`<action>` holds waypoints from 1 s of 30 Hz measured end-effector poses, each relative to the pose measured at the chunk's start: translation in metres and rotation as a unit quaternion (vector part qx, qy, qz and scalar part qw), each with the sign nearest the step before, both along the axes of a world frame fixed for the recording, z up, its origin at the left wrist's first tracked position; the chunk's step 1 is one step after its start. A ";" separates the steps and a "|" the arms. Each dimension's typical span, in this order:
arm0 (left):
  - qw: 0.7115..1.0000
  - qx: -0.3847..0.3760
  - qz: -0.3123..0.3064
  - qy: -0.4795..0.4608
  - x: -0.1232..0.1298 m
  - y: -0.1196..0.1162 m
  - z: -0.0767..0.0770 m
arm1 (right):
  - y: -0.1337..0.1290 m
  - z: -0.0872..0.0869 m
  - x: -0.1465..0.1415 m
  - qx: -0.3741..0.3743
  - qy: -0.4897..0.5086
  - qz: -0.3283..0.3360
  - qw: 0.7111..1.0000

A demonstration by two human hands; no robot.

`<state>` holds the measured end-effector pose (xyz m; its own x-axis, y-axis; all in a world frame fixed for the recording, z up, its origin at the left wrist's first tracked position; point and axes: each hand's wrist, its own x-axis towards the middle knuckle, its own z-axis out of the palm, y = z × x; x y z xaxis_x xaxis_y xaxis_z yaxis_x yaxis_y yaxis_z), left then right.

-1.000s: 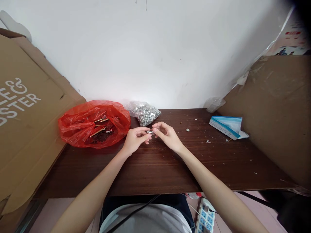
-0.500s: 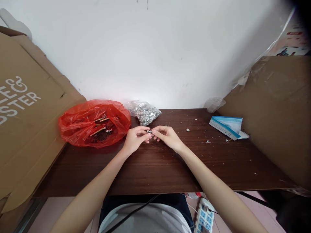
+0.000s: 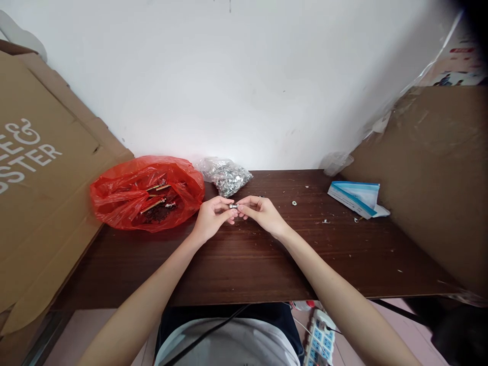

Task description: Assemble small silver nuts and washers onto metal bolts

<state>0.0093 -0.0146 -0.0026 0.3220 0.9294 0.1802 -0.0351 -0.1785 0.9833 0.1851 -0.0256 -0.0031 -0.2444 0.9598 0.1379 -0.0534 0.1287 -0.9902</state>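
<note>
Between the fingertips of both hands is a small silvery metal piece, like a bolt, held roughly level above the table. My left hand pinches its left end, and my right hand pinches its right end. Fine details of the piece are too small to tell. Just behind the hands, a clear plastic bag holds many small shiny metal parts. Left of my left hand lies an open red plastic bag with brass-coloured rods and dark small parts inside.
The dark wooden table has scattered scraps and a small ring at right. A blue and white packet lies farther right. Cardboard stands at the left and right. A power strip is below the table.
The whole view has shifted very slightly. Both hands keep their pinch on the metal piece, with no clear movement against the table.
</note>
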 end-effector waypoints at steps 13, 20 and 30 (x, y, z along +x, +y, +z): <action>1.000 0.017 -0.009 -0.008 0.000 -0.001 0.001 | -0.004 0.004 -0.002 -0.011 0.011 0.002 1.000; 1.000 0.023 -0.007 -0.003 0.001 -0.003 0.005 | -0.002 0.000 -0.003 0.014 0.035 -0.023 0.999; 0.999 0.038 -0.003 -0.021 0.002 -0.004 0.006 | -0.006 0.005 -0.003 0.035 0.041 -0.030 0.998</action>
